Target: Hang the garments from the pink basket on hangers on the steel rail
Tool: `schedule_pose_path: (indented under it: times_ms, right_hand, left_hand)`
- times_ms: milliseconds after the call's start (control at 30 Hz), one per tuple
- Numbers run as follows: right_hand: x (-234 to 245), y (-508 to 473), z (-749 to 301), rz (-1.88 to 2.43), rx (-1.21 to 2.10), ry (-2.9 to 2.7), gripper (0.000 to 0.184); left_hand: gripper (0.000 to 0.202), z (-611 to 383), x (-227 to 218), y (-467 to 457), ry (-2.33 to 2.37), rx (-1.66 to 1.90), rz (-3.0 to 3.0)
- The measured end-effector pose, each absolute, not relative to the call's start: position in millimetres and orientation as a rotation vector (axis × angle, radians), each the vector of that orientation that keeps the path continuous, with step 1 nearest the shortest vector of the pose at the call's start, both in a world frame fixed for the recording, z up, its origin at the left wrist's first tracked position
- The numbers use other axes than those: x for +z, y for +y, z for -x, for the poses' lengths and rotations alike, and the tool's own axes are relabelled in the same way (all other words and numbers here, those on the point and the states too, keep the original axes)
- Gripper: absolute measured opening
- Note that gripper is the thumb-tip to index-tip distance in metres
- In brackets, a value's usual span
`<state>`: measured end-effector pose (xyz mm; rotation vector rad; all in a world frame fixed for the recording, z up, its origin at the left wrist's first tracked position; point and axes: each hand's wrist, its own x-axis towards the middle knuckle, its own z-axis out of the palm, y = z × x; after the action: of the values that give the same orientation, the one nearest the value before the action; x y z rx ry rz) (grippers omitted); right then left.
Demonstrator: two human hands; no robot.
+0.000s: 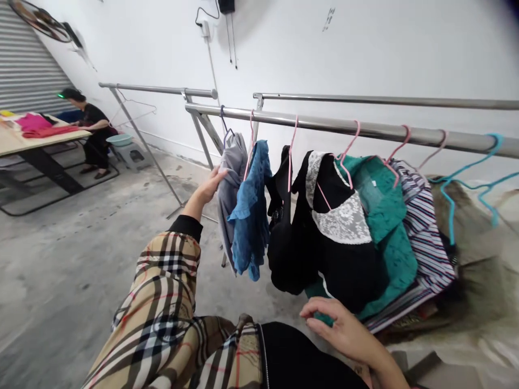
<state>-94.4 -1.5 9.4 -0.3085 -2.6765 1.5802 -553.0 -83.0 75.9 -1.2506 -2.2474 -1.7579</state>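
Observation:
My left hand (208, 185) is at the near edge of a grey garment (234, 162), with fingers closed on its cloth. This garment hangs from a dark purple hanger (223, 120) at the left end of the metal rail (324, 123). Beside it a blue ruffled top (253, 216) hangs on a pink hanger. Low in front of the clothes, my right hand (338, 326) has its fingers loosely curled, thumb apart. A patch of green shows between thumb and fingers, near a green garment (391, 216) and a black top with white lace (344, 221).
Further right hang a striped garment (425, 227) and a bare turquoise hanger (450, 200). A second rail (385, 101) runs behind, and another rack (154, 89) stands left. A person (95, 129) sits at a table (12, 143) holding bright cloth. Brown-green material lies lower right.

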Motion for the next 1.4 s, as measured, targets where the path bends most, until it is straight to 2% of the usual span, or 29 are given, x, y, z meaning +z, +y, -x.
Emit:
schedule_pose_path:
  times_ms: [200, 300, 367, 467, 567, 733, 867, 1067, 1133, 1267, 1367, 1400]
  right_hand:
    - [-3, -11, 125, 0.523, 1.593, -2.602, 0.031]
    - [-4, -14, 137, 0.580, 1.618, -2.587, 0.032]
    - [-4, -16, 144, 0.594, 1.636, -2.582, 0.033]
    - [-3, -20, 155, 0.572, 1.656, -2.574, 0.034]
    - [-1, -26, 167, 0.525, 1.692, -2.560, 0.034]
    - [1, -36, 182, 0.445, 1.750, -2.531, 0.033]
    - [-5, -41, 191, 0.430, 1.725, -2.508, 0.032]
    - [-23, -43, 207, 0.406, 1.593, -2.387, 0.034]
    - [-30, -45, 215, 0.399, 1.550, -2.349, 0.040]
    - [-48, -51, 230, 0.327, 1.593, -2.409, 0.065]
    - [-64, -59, 237, 0.289, 1.668, -2.480, 0.089]
    - [-69, -63, 238, 0.298, 1.693, -2.469, 0.091]
  left_hand:
    - [0.065, 558, 72, -90, -2.521, -1.684, 1.367]
    - [0.058, 553, 82, -104, -2.773, -1.168, 1.111]
    - [0.051, 544, 89, -114, -2.751, -0.771, 0.846]
    - [0.032, 529, 85, -126, -2.560, -0.560, 0.666]
    - [0.013, 521, 66, -135, -2.317, -0.630, 0.723]
    - [0.016, 521, 29, -149, -2.060, -0.841, 0.826]
    - [0.020, 510, 11, -158, -2.096, -0.996, 0.912]
    - [0.020, 471, -13, -168, -2.352, -1.550, 1.173]
    - [0.020, 459, -21, -170, -2.544, -1.561, 1.326]
    - [0.006, 430, -27, -170, -2.849, -1.275, 1.833]
    - [0.004, 404, -23, -168, -2.829, -1.458, 2.173]
    - [0.006, 397, -21, -168, -2.780, -1.568, 2.235]
